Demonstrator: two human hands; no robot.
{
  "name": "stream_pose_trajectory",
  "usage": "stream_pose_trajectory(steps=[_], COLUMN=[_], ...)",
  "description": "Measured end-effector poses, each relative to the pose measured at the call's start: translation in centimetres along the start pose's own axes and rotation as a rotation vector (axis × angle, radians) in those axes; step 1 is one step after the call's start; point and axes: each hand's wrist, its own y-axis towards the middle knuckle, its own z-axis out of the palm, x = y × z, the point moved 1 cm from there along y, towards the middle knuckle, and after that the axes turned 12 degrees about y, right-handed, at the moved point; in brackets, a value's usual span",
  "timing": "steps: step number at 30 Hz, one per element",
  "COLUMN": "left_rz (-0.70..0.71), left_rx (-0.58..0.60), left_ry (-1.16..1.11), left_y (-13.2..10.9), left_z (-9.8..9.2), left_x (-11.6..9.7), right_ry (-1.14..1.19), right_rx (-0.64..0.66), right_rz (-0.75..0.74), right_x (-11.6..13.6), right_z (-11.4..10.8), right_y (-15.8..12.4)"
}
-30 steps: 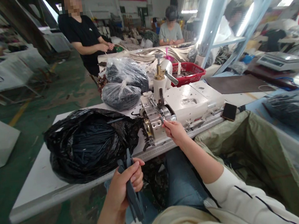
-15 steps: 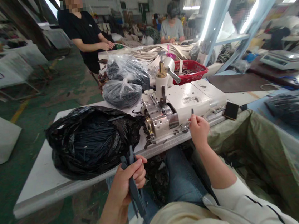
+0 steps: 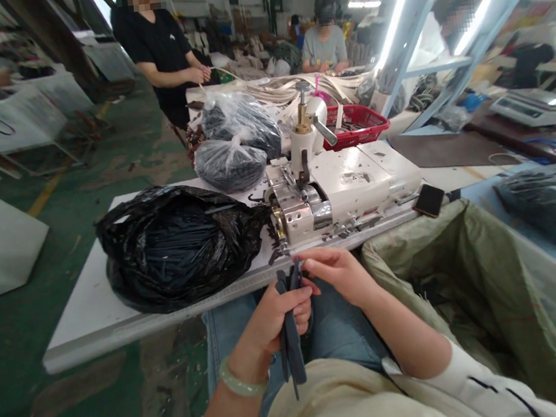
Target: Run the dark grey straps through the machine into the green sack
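My left hand (image 3: 289, 306) is wrapped around a small bunch of dark grey strips (image 3: 292, 354), which stick out above and below the fist. The fingertips of my right hand (image 3: 338, 272) pinch the upper end of one strip in that bunch, just in front of the table edge. Beyond my hands stands a cream-coloured machine (image 3: 350, 187) with a metal head. To its left lies an open black plastic bag (image 3: 131, 285) full of similar dark strips (image 3: 181, 243).
Tied clear bags (image 3: 233, 163) and a red basket (image 3: 373, 117) stand behind the machine. A phone (image 3: 429, 200) lies at its right end. An olive sack (image 3: 495, 264) hangs open at my right. Other people (image 3: 160, 54) work across the table.
My right hand has moved left and down from the machine's front to the strips. My left hand has shifted right and slightly up, still holding the bunch. The view has turned slightly.
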Motion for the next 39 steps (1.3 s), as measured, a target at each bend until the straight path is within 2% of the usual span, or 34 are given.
stream_pose_trajectory(steps=[2, 4, 7, 9, 13, 16, 21, 24, 28, 30, 32, 39], left_rz=[0.004, 0.006, 0.002, 0.016, 0.072, 0.111, 0.065, 0.012, 0.089, 0.140, 0.155, 0.144], left_rx=[-0.015, -0.034, -0.052, -0.057, -0.102, -0.148, -0.121, -0.114, -0.240, -0.315, -0.356, -0.389], left_ry=[-0.015, -0.039, -0.049, -0.053, -0.088, -0.115, -0.165, -0.199, -0.130, -0.057, -0.002, 0.043], left_y=[-0.5, -1.2, -2.3, -2.6, -2.6, -2.2, -1.6, -1.5, -1.3, -1.2, -1.1, -0.7], left_z=[0.1, -0.4, -1.6, -2.3, -3.2, -3.1, -2.4, -2.3, -2.3, -2.1, -1.8, -1.4], left_x=[0.4, 0.6, 0.7, 0.5, 0.1, -0.2, -0.4, -0.3, -0.3, -0.4, -0.4, -0.4], right_ry=[0.109, 0.203, 0.382, 0.498, 0.614, 0.637, 0.623, 0.600, 0.597, 0.591, 0.604, 0.657], right_rx=[0.067, 0.008, -0.198, -0.288, -0.346, -0.360, -0.311, -0.198, 0.027, 0.091, 0.111, 0.100], right_rz=[0.040, 0.072, 0.089, 0.100, 0.166, 0.206, 0.227, 0.192, 0.129, 0.132, 0.144, 0.210], right_x=[-0.8, -1.4, -1.4, -0.8, 0.7, 0.8, -0.2, -0.4, -0.7, -1.2, -1.9, -3.2], right_z=[3.0, 4.1, 3.5, 2.6, 1.2, 1.0, 1.0, 1.1, 1.3, 1.5, 1.5, 1.3], right_y=[0.8, 1.4, 2.3, 2.9, 3.4, 3.4, 3.6, 3.5, 2.9, 2.5, 2.3, 2.5])
